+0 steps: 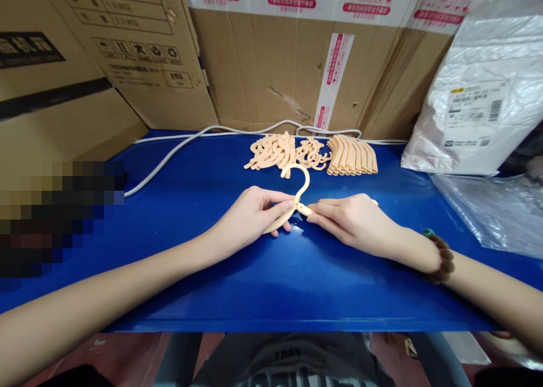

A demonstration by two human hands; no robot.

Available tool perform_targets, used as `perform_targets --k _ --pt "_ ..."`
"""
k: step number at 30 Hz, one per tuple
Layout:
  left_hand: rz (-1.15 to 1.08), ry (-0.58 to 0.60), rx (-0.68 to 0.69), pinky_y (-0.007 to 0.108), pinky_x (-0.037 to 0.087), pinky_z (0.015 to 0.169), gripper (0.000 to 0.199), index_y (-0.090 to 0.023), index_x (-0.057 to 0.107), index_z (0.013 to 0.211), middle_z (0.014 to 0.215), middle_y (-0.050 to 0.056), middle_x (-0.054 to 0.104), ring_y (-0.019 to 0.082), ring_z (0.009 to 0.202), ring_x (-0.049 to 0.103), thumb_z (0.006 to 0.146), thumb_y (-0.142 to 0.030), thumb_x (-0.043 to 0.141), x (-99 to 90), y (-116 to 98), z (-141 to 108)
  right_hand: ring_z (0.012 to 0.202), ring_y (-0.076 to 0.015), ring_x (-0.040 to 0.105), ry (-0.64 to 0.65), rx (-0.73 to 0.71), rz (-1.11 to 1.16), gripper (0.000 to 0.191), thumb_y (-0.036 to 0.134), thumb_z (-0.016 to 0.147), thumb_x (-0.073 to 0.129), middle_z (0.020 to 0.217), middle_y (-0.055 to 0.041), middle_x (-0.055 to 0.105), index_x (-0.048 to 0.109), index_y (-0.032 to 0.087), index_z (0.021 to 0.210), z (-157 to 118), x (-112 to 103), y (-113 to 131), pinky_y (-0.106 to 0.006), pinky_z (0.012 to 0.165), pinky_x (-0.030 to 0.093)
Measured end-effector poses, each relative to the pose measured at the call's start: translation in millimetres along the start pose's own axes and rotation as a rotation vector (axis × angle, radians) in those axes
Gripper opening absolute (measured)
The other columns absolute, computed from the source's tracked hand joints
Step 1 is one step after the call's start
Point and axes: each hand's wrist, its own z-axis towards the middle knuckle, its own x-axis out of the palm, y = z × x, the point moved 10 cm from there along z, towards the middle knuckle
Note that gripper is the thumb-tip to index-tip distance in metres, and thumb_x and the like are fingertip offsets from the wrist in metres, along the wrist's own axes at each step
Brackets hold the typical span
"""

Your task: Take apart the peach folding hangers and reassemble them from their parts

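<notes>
A cream plastic hanger with its hook pointing up is held between both hands above the blue table. My left hand is closed on its centre and left arm, just below the hook. My right hand pinches the hanger's right arm, most of which the fingers cover. Behind the hanger lie a heap of curved cream pieces, a smaller heap of cream hooks and a neat row of cream arm pieces.
The blue table has its front edge near my body. A white cable runs along the back and left. Cardboard boxes stand behind. At right are a white parcel bag and a clear plastic bag.
</notes>
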Motion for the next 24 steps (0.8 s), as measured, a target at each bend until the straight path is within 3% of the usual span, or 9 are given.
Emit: perform_targets --k 12,15,19,24 --pt "0.12 0.035 0.05 0.019 0.042 0.049 0.036 -0.015 0.075 0.104 0.061 0.0 0.066 0.01 0.049 0.055 0.097 -0.042 0.053 7.0 -4.4 -4.9 0.052 -0.0118 0.049 -0.024 -0.022 -0.053 0.046 0.04 0.108 0.033 0.068 -0.0006 0.062 0.064 0.016 0.085 -0.1 -0.9 3.7 -0.028 0.05 0.021" --pt "0.344 -0.029 0.169 0.022 0.04 0.052 0.032 -0.017 0.071 0.108 0.064 -0.001 0.065 0.011 0.052 0.055 0.096 -0.043 0.055 4.7 -14.8 -7.7 0.055 -0.0128 0.053 -0.041 -0.024 -0.062 0.043 0.039 0.108 0.035 0.074 -0.0015 0.065 0.068 0.016 0.094 -0.3 -2.7 3.3 -0.028 0.053 0.025" --pt "0.732 -0.11 0.437 0.025 0.039 0.061 0.025 -0.019 0.067 0.105 0.087 0.001 0.068 0.014 0.068 0.061 0.1 -0.038 0.052 10.6 -34.1 -18.5 0.067 -0.0151 0.059 -0.096 -0.095 -0.079 0.036 0.036 0.106 0.042 0.083 -0.0032 0.07 0.07 0.015 0.1 -0.5 -8.1 10.2 -0.029 0.066 0.035" --pt "0.991 -0.111 0.502 0.028 0.04 0.061 0.022 -0.018 0.058 0.102 0.094 0.002 0.068 0.018 0.074 0.067 0.104 -0.034 0.042 18.0 -34.5 -22.9 0.071 -0.018 0.056 -0.201 -0.159 -0.209 0.036 0.037 0.104 0.046 0.077 -0.0045 0.067 0.071 0.015 0.09 -1.9 -15.6 14.2 -0.032 0.071 0.036"
